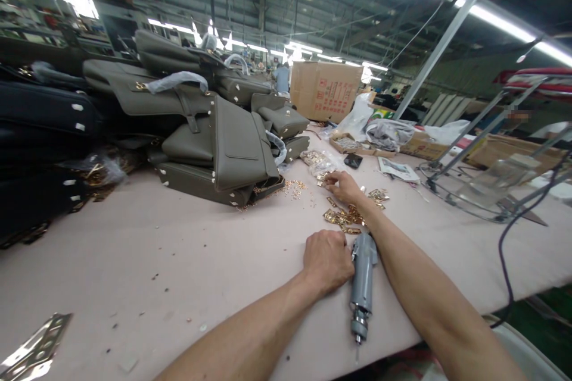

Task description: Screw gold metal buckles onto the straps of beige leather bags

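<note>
The left hand (328, 259) rests on the table (214, 286) just beside the driver (363, 277), its fingers curled into a fist; whether they hold anything I cannot tell. The driver lies with its bit pointing to the near edge, under the right forearm's inner side. The right hand (343, 187) reaches farther in, fingers bent at the pouch (316, 161); their grasp is unclear. Loose gold fittings (339, 216) lie between the hands, small studs (295, 189) to their left. Grey bags (241, 149) are heaped toward the far left, black bags (40, 113) along the left edge.
</note>
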A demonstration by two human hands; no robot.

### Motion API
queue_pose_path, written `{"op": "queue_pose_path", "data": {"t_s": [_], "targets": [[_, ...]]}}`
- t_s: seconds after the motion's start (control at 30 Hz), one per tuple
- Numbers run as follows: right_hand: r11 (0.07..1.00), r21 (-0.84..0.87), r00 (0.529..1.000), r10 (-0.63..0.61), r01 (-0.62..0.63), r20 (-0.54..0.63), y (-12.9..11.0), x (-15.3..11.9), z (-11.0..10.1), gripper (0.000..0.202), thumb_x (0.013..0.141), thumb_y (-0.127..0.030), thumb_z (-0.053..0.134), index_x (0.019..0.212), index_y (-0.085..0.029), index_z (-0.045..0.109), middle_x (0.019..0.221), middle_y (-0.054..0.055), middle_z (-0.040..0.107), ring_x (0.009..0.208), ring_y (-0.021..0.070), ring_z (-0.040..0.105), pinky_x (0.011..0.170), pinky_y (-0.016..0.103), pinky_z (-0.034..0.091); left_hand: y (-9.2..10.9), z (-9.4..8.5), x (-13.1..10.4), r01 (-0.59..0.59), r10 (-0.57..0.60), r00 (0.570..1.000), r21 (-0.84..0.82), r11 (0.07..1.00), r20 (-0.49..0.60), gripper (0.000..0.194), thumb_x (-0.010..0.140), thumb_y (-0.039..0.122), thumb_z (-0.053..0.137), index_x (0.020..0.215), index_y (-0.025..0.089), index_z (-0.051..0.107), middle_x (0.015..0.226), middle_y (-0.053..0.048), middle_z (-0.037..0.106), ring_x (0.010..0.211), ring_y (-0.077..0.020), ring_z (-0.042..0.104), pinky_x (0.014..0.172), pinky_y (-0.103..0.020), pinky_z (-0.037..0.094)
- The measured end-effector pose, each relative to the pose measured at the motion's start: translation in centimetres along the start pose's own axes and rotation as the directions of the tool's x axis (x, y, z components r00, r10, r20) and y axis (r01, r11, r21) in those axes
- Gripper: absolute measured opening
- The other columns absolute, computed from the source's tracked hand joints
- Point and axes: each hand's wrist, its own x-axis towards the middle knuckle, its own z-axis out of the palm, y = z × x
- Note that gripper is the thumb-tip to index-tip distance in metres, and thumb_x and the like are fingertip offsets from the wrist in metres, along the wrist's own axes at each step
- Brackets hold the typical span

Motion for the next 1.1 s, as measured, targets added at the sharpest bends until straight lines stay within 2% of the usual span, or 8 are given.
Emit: {"op": "queue_pose_path", "data": {"t_s": [0.17, 0.27, 0.33, 0.4, 0.6, 0.73, 0.9, 1.1], "targets": [[0.990, 0.144, 0.998, -0.011, 0.003, 0.055, 1.3, -0.1, -0.5, 0.019, 0.085, -0.021, 0.062, 0.095, -0.018, 0.078, 0.093, 0.004, 0.075, 0.083, 0.0201, 0.064, 0.079, 0.029, 0.047, 0.0, -0.1, 0.0, 0.003, -0.003, 1.000, -0.006, 1.000, 0.009, 0.025, 0.088, 0.033, 0.057, 0.088, 0.020, 0.078, 0.090, -0.011, 0.078, 0.087, -0.0298, 0.074, 0.081, -0.038, 0.057], [0.980, 0.188, 0.992, 0.082, -0.064, -0.091, 2.4, -0.4, -0.6, 0.020, 0.086, -0.027, 0.061, 0.095, -0.017, 0.076, 0.088, 0.004, 0.074, 0.077, 0.0197, 0.063, 0.075, 0.030, 0.047, 0.0, -0.2, 0.0, 0.005, -0.005, 1.000, -0.005, 1.000, 0.008, 0.026, 0.089, 0.033, 0.057, 0.088, 0.019, 0.079, 0.090, -0.012, 0.078, 0.088, -0.0293, 0.073, 0.082, -0.037, 0.057], [0.978, 0.188, 0.970, 0.133, -0.095, -0.202, 2.9, -0.4, -0.6, 0.019, 0.086, -0.029, 0.062, 0.093, -0.017, 0.075, 0.090, 0.006, 0.074, 0.081, 0.0209, 0.064, 0.079, 0.032, 0.049, 0.0, -0.2, 0.0, 0.002, -0.002, 1.000, -0.005, 1.000, 0.009, 0.025, 0.088, 0.032, 0.057, 0.087, 0.019, 0.078, 0.090, -0.012, 0.078, 0.088, -0.0292, 0.073, 0.082, -0.037, 0.057], [0.978, 0.184, 0.961, 0.141, -0.098, -0.238, 3.2, -0.4, -0.3, 0.017, 0.086, -0.028, 0.063, 0.092, -0.017, 0.075, 0.095, 0.007, 0.074, 0.087, 0.0226, 0.066, 0.086, 0.035, 0.050, 0.0, -0.2, 0.1, -0.002, 0.002, 1.000, -0.004, 1.000, 0.005, 0.025, 0.088, 0.031, 0.057, 0.086, 0.018, 0.078, 0.090, -0.012, 0.078, 0.088, -0.0296, 0.073, 0.081, -0.037, 0.057], [0.984, 0.166, 0.988, -0.042, 0.067, -0.150, 1.4, 0.0, 0.9, 0.013, 0.087, -0.022, 0.066, 0.093, -0.022, 0.078, 0.114, 0.005, 0.075, 0.109, 0.0261, 0.066, 0.105, 0.040, 0.047, 0.1, -0.2, 0.0, -0.004, 0.004, 1.000, -0.008, 1.000, -0.007, 0.025, 0.088, 0.031, 0.056, 0.086, 0.019, 0.077, 0.089, -0.012, 0.078, 0.086, -0.0310, 0.073, 0.080, -0.040, 0.057], [0.986, 0.099, 0.980, -0.116, 0.133, -0.164, 0.4, 0.1, 1.0, 0.012, 0.086, -0.019, 0.069, 0.091, -0.023, 0.080, 0.106, 0.004, 0.076, 0.109, 0.0272, 0.064, 0.105, 0.041, 0.046, 0.1, -0.2, 0.0, 0.006, -0.006, 1.000, -0.013, 1.000, -0.001, 0.025, 0.087, 0.032, 0.056, 0.087, 0.019, 0.078, 0.090, -0.011, 0.078, 0.087, -0.0303, 0.074, 0.081, -0.039, 0.057], [0.985, 0.151, 0.983, -0.053, 0.080, -0.175, 0.2, -0.1, 0.8, 0.008, 0.086, -0.023, 0.073, 0.091, -0.021, 0.078, 0.097, 0.006, 0.075, 0.090, 0.0230, 0.067, 0.092, 0.035, 0.051, 0.1, -0.2, 0.0, 0.006, -0.006, 1.000, -0.009, 1.000, 0.003, 0.026, 0.088, 0.033, 0.056, 0.088, 0.019, 0.078, 0.092, -0.012, 0.079, 0.088, -0.0300, 0.074, 0.082, -0.039, 0.057], [0.995, 0.059, 0.982, -0.074, 0.085, -0.174, 0.1, 0.0, 1.0, 0.016, 0.085, -0.024, 0.073, 0.100, -0.018, 0.076, 0.098, 0.008, 0.074, 0.091, 0.0234, 0.064, 0.088, 0.035, 0.050, 0.1, 0.0, 0.1, 0.006, -0.007, 1.000, -0.006, 1.000, -0.008, 0.025, 0.087, 0.032, 0.056, 0.087, 0.020, 0.078, 0.090, -0.011, 0.078, 0.087, -0.0301, 0.074, 0.081, -0.038, 0.057]]}}
